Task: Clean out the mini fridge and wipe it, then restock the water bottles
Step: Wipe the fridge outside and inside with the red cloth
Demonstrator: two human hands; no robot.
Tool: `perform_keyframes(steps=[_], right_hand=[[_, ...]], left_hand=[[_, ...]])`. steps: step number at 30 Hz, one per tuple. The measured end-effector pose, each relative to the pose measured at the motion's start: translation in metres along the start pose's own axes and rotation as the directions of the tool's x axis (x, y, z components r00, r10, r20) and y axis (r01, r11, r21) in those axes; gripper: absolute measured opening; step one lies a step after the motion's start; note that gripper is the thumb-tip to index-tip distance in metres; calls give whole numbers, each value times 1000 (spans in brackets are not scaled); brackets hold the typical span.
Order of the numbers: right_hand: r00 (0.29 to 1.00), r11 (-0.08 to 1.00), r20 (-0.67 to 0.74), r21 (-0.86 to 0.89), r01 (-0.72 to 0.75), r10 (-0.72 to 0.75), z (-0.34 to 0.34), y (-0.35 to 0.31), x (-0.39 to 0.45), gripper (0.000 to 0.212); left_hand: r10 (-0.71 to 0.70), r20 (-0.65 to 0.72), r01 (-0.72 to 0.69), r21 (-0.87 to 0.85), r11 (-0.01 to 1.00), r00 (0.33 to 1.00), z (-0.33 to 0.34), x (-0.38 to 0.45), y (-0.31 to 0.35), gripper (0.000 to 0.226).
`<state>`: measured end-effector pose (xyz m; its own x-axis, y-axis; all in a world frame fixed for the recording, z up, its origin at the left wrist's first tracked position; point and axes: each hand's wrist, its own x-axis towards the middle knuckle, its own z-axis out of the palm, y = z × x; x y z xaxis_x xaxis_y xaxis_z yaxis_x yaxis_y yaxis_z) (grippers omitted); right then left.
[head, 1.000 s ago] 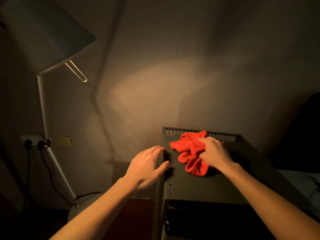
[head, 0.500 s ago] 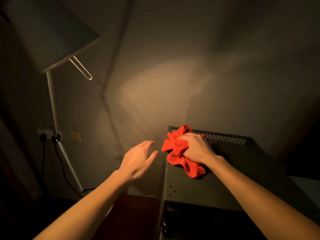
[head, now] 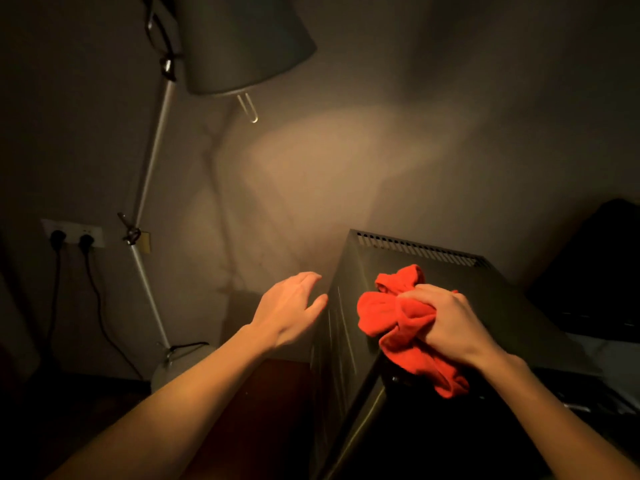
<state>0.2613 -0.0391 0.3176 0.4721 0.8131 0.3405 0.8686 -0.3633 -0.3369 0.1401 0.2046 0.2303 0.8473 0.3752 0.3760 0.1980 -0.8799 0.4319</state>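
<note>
While right hand (head: 446, 323) grips one red cloth (head: 398, 327) atop one mini fridge (head: 433, 265), left hand (head: 291, 306) relaxed, seemingly beside it.

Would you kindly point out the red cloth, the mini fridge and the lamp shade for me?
red cloth (head: 388, 313): head view, on the bunched folds left of the gripping hand.
mini fridge (head: 519, 306): head view, on its bare dark top panel.
lamp shade (head: 239, 43): head view, on the shade's outer side.

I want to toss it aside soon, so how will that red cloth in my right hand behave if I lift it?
The red cloth is bunched in folds under the right hand, so it will probably hang limp. It looks light. Lying on the mini fridge top, it shouldn't roll.
</note>
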Motion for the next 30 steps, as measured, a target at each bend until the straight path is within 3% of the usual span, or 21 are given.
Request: perform_keyframes(steps=[5, 8, 11, 15, 17, 21, 25, 30], right_hand=[[999, 978, 21, -210, -19, 24, 15, -55, -23, 37], [991, 918, 135, -390, 67, -15, 23, -75, -29, 40], [952, 818, 305, -554, 155, 26, 29, -86, -36, 43], [927, 609, 375, -736, 295, 5, 40, -100, -43, 31], [913, 503, 402, -776, 382, -73, 52, -104, -42, 21], [862, 374, 491, -781, 500, -127, 93, -103, -32, 26], [820, 358, 573, -768, 532, 10, 148, -91, -18, 6], [730, 384, 654, -737, 557, 196, 200, -67, 5, 17]], left_hand=[[72, 18, -71, -66, 995, 997, 2, -33, -12, 54], [84, 33, -79, -119, 990, 996, 10, -54, -16, 57], [83, 77, -69, -174, 982, 994, 20, -76, -20, 62], [76, 127, -44, -236, 971, 989, 32, -97, -30, 64], [70, 135, -35, -252, 967, 988, 39, -106, -37, 64], [38, 161, 8, -272, 962, 986, 60, -120, -50, 65], [20, 167, 23, -251, 968, 986, 80, -120, -62, 67], [-18, 155, 55, -240, 969, 988, 108, -112, -72, 69]])
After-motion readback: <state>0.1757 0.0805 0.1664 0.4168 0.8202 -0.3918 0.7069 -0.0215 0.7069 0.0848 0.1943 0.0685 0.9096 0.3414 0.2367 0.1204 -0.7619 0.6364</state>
